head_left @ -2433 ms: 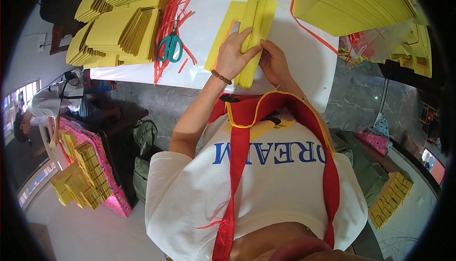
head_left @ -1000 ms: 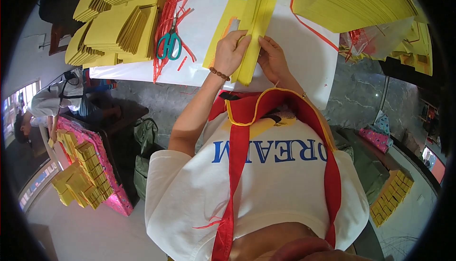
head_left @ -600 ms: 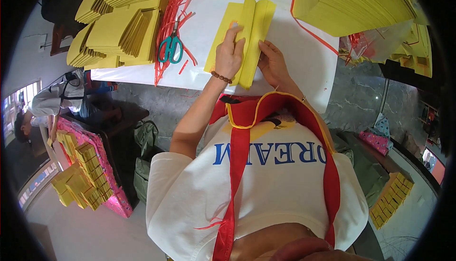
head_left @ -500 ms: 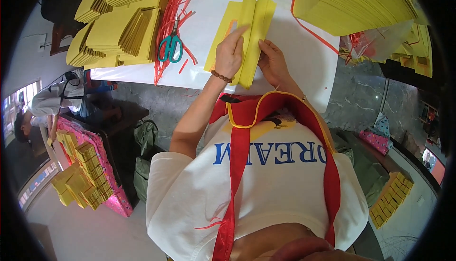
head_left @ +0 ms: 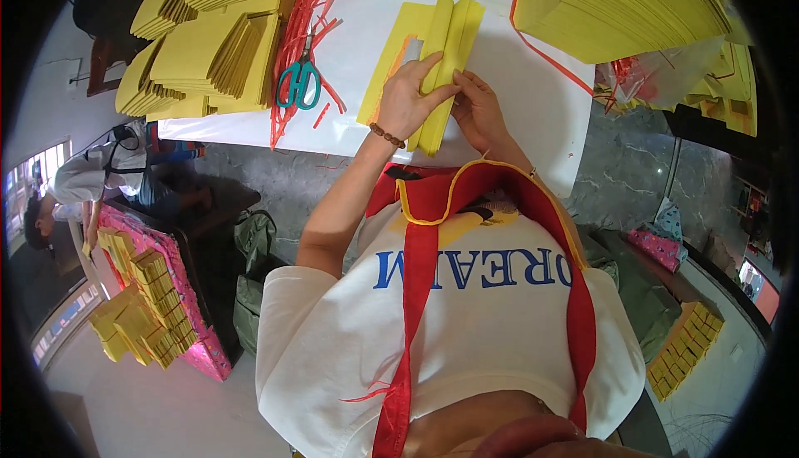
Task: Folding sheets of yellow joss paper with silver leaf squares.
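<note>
On the white table (head_left: 533, 116), right at its near edge, lies a folded bundle of yellow paper sheets (head_left: 445, 67), its folds standing up in a ridge. The left hand (head_left: 405, 102) lies over the bundle's left side, fingers curled and pinched on one raised fold; the right hand (head_left: 478, 108) presses against the right side, fingers together at the lower end. The sheets look thin, light and floppy, easy to crease or tear, so they are best taken along the folded edges with flat fingertips. Teal-handled scissors (head_left: 300, 83) and red plastic strips (head_left: 304, 21) lie well to the left, beside fanned yellow stacks (head_left: 208, 58)
</note>
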A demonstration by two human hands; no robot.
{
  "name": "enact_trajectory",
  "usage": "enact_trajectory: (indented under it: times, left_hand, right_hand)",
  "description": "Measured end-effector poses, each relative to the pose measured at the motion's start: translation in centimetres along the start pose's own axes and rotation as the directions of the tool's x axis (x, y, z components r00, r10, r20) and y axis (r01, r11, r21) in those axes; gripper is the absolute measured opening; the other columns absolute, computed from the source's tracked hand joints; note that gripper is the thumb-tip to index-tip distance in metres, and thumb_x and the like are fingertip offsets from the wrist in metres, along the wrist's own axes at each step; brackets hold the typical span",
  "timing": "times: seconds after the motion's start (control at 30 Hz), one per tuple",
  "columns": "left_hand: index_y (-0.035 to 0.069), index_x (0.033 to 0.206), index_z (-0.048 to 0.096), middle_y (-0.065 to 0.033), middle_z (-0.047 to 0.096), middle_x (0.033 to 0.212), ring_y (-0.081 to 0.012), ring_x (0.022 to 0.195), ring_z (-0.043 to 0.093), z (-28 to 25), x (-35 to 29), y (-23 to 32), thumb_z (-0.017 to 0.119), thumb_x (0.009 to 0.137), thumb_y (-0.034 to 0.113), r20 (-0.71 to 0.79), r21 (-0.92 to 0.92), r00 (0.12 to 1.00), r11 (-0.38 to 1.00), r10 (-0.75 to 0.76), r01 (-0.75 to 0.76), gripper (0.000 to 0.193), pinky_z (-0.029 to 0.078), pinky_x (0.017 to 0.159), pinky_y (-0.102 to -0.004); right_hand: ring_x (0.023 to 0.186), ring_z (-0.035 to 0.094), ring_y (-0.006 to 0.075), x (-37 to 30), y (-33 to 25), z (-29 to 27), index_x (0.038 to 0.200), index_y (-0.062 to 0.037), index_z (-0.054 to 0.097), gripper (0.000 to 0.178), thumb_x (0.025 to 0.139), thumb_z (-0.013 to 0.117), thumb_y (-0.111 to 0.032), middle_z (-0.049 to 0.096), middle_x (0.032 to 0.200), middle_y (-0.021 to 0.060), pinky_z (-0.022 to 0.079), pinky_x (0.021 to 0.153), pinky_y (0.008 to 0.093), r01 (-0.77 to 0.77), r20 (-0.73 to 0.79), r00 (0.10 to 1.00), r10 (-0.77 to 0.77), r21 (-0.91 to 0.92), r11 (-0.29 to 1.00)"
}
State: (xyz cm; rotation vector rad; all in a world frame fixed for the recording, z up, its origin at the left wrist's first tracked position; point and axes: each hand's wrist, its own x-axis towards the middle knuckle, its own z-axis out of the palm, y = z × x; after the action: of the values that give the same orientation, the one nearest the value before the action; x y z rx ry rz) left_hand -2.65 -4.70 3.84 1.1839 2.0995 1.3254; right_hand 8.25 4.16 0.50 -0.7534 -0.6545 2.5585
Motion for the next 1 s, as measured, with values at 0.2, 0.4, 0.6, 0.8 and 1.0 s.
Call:
enact_trajectory:
  times: [0.2,0.4,0.6,0.8,1.0]
  left_hand:
    - [0.002,0.113,0.056,-0.0179,0.060,0.089,-0.0306,0.081,0.059,-0.2,-0.1,0.0,0.071,0.070,0.032,0.013,0.028,0.999,0.999,0.032,-0.033,0.054,0.047,0.071,-0.0359]
    - [0.001,0.112,0.056,-0.0185,0.061,0.088,-0.0304,0.080,0.060,-0.4,0.0,-0.1,0.070,0.072,0.032,0.014,-0.037,1.000,0.999,0.007,-0.006,0.052,0.047,0.071,-0.0349]
    - [0.000,0.113,0.056,-0.0182,0.063,0.092,-0.0245,0.082,0.062,-0.3,0.0,-1.2,0.067,0.077,0.027,0.007,-0.189,1.000,0.982,-0.020,0.021,0.046,0.048,0.072,-0.0313]
    - [-0.001,0.111,0.058,-0.0102,0.065,0.091,-0.0108,0.078,0.060,-0.4,-0.1,-1.4,0.065,0.081,0.022,0.098,-0.480,0.981,0.856,-0.167,0.194,0.039,0.048,0.068,-0.0240]
    - [-0.001,0.096,0.063,-0.0027,0.061,0.069,-0.0055,0.060,0.053,0.0,-0.1,-2.7,0.061,0.084,0.020,0.058,-0.511,0.949,0.807,-0.311,0.296,0.025,0.043,0.054,-0.0214]
  right_hand:
    - [0.083,0.055,0.0119,0.1,0.1,0.0,0.095,-0.0051,0.059,0.013,0.087,0.057,-0.014,0.061,0.089,0.0023,0.045,0.076,0.0279,-0.015,-0.028,1.000,0.014,-0.016,1.000]
    - [0.086,0.055,0.0139,-0.2,-0.1,0.5,0.097,-0.0051,0.058,0.014,0.087,0.056,-0.015,0.060,0.092,0.0035,0.045,0.078,0.0299,-0.022,-0.047,0.999,0.021,-0.022,1.000]
    - [0.087,0.056,0.0149,-0.1,0.0,0.2,0.098,-0.0049,0.057,0.015,0.087,0.056,-0.016,0.060,0.093,0.0043,0.045,0.080,0.0310,-0.015,-0.038,0.999,0.014,-0.014,1.000]
    - [0.087,0.056,0.0129,0.0,-0.1,0.1,0.097,-0.0068,0.056,0.016,0.090,0.052,-0.020,0.061,0.092,0.0029,0.044,0.081,0.0311,-0.028,-0.035,0.999,0.027,-0.049,0.998]
    - [0.084,0.056,0.0125,-0.2,-0.2,0.7,0.096,-0.0067,0.056,0.015,0.090,0.052,-0.020,0.060,0.090,0.0024,0.045,0.079,0.0303,-0.041,-0.078,0.996,0.036,-0.060,0.997]
